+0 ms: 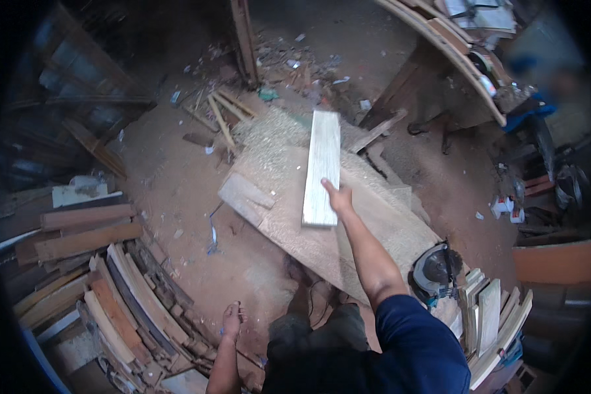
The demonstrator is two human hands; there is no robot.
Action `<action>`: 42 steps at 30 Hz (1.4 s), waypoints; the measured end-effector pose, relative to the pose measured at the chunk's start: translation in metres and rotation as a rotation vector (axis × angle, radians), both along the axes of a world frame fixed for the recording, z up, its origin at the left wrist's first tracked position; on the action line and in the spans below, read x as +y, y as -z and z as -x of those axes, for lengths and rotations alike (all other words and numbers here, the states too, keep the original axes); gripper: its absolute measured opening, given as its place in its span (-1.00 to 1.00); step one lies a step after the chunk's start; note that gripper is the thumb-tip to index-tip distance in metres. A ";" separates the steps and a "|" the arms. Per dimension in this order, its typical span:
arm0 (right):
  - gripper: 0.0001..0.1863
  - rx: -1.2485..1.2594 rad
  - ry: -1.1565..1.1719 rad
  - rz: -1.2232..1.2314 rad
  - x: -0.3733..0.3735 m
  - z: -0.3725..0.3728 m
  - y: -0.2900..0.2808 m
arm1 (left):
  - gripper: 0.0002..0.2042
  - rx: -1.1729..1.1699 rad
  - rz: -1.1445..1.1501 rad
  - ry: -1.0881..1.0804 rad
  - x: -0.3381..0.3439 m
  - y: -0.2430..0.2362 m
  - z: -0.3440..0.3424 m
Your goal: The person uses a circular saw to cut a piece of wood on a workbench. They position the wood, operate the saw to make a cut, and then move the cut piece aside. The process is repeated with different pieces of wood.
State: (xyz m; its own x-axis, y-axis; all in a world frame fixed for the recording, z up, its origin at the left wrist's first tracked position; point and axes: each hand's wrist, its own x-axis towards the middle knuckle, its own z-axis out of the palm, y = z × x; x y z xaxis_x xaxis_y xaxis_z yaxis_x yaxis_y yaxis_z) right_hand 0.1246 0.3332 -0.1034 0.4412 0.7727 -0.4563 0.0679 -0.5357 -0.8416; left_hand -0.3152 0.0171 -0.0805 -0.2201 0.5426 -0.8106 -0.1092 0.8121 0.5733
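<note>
My right hand [335,199] grips a pale wooden board [324,148] by its right edge, with the thumb on the upper face. The board is held over a low, sawdust-covered work surface [374,230]; whether it touches that surface I cannot tell. Down at my side, my left hand [233,318] hangs with loosely curled fingers and nothing seen in it. A greyish wood offcut [246,197] lies at the left edge of the work surface. Near its right end sits a circular saw [435,270], close to my right upper arm.
Stacked planks [121,308] line the left side, near my left hand. More boards [487,316] stand at the lower right. A wooden post [244,46] rises beyond the sawdust pile [269,134]. At upper right is a cluttered bench [459,62].
</note>
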 end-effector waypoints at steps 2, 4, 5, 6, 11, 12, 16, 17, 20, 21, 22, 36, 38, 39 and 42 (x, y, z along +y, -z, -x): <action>-0.32 0.213 0.010 0.004 -0.024 -0.009 -0.027 | -0.65 0.045 -0.026 0.038 0.016 0.004 -0.003; -0.34 0.431 0.058 0.019 -0.069 -0.012 -0.051 | -0.65 0.078 -0.043 0.084 0.024 0.000 -0.011; -0.35 0.538 0.077 0.019 -0.091 -0.016 -0.055 | -0.65 0.086 -0.054 0.111 0.029 -0.003 -0.019; -0.37 0.648 0.101 0.033 -0.109 -0.015 -0.068 | -0.64 0.094 -0.063 0.130 0.030 -0.007 -0.027; -0.44 0.862 0.149 0.069 -0.205 -0.016 -0.121 | -0.60 -0.016 -0.090 0.215 0.030 -0.058 -0.090; -0.45 0.850 0.127 0.061 -0.221 -0.021 -0.127 | -0.58 -0.065 -0.113 0.233 0.035 -0.075 -0.112; -0.56 0.646 -0.005 -0.044 -0.267 -0.032 -0.182 | -0.39 -0.304 -0.197 0.236 0.038 -0.161 -0.220; -0.59 0.583 -0.034 -0.066 -0.279 -0.041 -0.194 | -0.37 -0.331 -0.217 0.238 0.035 -0.192 -0.255; -0.61 0.389 -0.220 -0.079 -0.310 -0.065 -0.201 | -0.36 -0.236 -0.395 0.287 0.008 -0.194 -0.330; -0.61 0.441 -0.215 -0.095 -0.322 -0.072 -0.205 | -0.36 -0.180 -0.466 0.318 -0.001 -0.183 -0.344; -0.59 0.484 -0.208 -0.100 -0.337 -0.081 -0.209 | -0.39 -0.173 -0.491 0.315 -0.016 -0.181 -0.357; -0.51 1.027 -0.093 0.037 -0.444 -0.157 -0.229 | -0.59 -0.691 -0.121 0.114 -0.104 -0.182 -0.428; -0.51 1.021 -0.092 0.013 -0.446 -0.160 -0.225 | -0.58 -0.683 -0.142 0.109 -0.105 -0.171 -0.429; -0.52 1.020 -0.093 0.004 -0.448 -0.161 -0.223 | -0.59 -0.681 -0.146 0.095 -0.108 -0.168 -0.430; -0.53 0.994 -0.105 0.021 -0.454 -0.166 -0.223 | -0.60 -0.701 -0.126 0.047 -0.117 -0.169 -0.434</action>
